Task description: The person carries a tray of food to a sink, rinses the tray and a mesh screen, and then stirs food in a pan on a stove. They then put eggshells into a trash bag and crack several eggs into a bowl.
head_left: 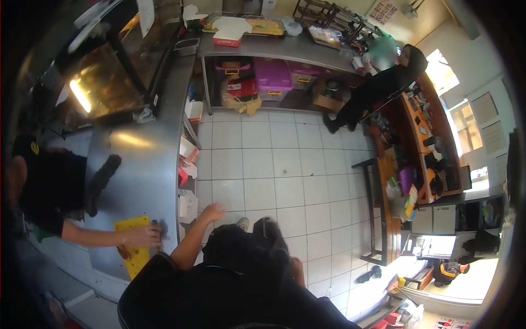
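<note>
My left hand (215,212) is out beside the steel counter's edge, over the tiled floor, with its fingers blurred. No object shows in it. Beneath it on the shelf side is a white carton (188,206). Of my right hand (297,270), only a small part shows beside my dark clothing; its fingers are hidden. At my left, a co-worker's hand (141,237) reaches over a yellow cutting board (131,263) on the steel counter (159,181), close to a small dark item at the board's edge.
A lit glass display cabinet (104,82) stands on the left counter. Along the back, a steel table (263,45) holds trays and a red-and-white box (227,38), with purple-lidded bins (272,77) below. A person in black (378,88) stands back right. A wooden table (388,219) is on the right.
</note>
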A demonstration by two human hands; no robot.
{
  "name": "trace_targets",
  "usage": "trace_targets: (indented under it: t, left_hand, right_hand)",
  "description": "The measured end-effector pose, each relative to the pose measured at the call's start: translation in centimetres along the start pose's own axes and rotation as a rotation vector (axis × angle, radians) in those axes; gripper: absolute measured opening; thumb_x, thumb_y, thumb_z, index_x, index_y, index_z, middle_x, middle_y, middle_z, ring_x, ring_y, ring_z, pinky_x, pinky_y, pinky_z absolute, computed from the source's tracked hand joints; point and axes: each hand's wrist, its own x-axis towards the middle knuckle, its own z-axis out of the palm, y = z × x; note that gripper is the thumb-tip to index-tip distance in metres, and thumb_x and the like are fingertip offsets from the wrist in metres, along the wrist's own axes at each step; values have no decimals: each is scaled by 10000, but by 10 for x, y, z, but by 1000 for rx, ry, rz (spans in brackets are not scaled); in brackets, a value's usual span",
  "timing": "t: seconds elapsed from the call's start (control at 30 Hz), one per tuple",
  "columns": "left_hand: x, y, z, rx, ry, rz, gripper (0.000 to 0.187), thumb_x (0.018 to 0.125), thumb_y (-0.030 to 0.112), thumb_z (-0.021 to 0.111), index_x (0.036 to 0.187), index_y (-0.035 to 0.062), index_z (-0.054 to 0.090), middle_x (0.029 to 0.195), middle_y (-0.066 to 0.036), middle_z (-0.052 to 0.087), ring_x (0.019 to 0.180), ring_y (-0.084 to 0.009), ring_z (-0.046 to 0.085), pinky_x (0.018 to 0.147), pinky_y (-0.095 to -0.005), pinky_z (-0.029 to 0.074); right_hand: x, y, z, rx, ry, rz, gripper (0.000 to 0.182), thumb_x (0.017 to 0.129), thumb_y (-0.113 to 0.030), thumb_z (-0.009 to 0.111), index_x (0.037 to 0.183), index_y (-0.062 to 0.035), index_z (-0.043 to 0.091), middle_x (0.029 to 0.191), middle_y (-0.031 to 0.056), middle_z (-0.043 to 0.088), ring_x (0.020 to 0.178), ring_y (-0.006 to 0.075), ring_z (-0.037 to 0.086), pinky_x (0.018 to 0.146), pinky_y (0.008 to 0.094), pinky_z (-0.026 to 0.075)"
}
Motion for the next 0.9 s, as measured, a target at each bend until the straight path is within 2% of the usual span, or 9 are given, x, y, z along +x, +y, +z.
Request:
trace_targets:
  t: [0.1, 0.23, 0.4, 0.5, 0.6, 0.63, 0.67, 0.73, 0.9]
  left_hand:
    - [85, 124, -79, -227, 107, 147, 366, 878, 309, 614, 1139, 55, 597, 1052, -218, 672, 983, -396, 644, 856, -461, 507]
    - [187, 208, -150, -227, 67, 219, 319, 899, 272, 618, 1123, 45, 596, 984, -179, 697, 910, -324, 678, 801, -402, 526]
    - [294, 179, -142, -473, 186, 128, 310, 915, 297, 590, 1102, 50, 601, 867, -151, 700, 773, -259, 675, 700, -385, 523]
    - [311, 87, -113, -398, 22, -306, 282, 898, 302, 560, 939, 38, 648, 760, -149, 670, 691, -261, 658, 661, -398, 513]
    - [275, -11, -109, -298, -86, -584, 282, 853, 270, 545, 728, 34, 636, 689, -163, 627, 662, -255, 649, 614, -437, 501]
    - [249, -54, -106, -724, -82, -682, 233, 865, 281, 535, 784, 83, 629, 758, -128, 644, 673, -256, 646, 596, -443, 486]
    - [239, -80, -105, -1154, -65, -754, 189, 876, 292, 526, 839, 133, 622, 828, -92, 661, 684, -258, 643, 579, -450, 471]
    - [211, -59, -128, -1126, 249, -1029, 229, 922, 357, 481, 997, 169, 587, 1001, -79, 673, 877, -275, 658, 716, -446, 469]
    - [212, -56, -165, -1101, 114, -1278, 326, 930, 426, 502, 1106, 155, 544, 1013, -94, 638, 873, -262, 638, 760, -444, 489]
  right_hand:
    - [2, 15, 5, 10, 50, 250, 234, 886, -240, 605, 1058, -80, 615, 820, 82, 641, 698, 192, 622, 578, 351, 496]
    - [60, -37, 18, 50, 72, 375, 213, 885, -244, 593, 1000, -65, 615, 796, 85, 632, 680, 201, 615, 574, 362, 495]
    - [195, -138, 8, 154, 97, 337, 209, 884, -248, 577, 928, -47, 615, 767, 89, 622, 657, 213, 606, 568, 376, 493]
    - [327, -198, -1, 201, 144, 177, 220, 883, -251, 568, 884, -36, 614, 750, 92, 616, 643, 219, 601, 565, 384, 493]
    - [422, -404, -7, 331, 85, 102, 187, 874, -225, 581, 897, -47, 632, 749, 95, 626, 625, 201, 597, 495, 351, 471]
    - [485, -440, -8, 4, -27, -78, 152, 914, -156, 549, 1014, -49, 586, 810, 103, 628, 672, 212, 622, 513, 337, 506]
    - [500, -512, -4, 250, -129, -38, 161, 914, -191, 566, 1011, -67, 599, 778, 79, 639, 657, 189, 624, 490, 321, 494]
    - [517, -648, 8, -98, -152, -283, 240, 926, -280, 589, 1076, -93, 608, 871, 73, 667, 723, 162, 638, 553, 307, 511]
    - [553, -874, 81, 198, -461, -322, 352, 952, -323, 556, 1199, -72, 541, 1083, 107, 640, 954, 212, 630, 803, 367, 519]
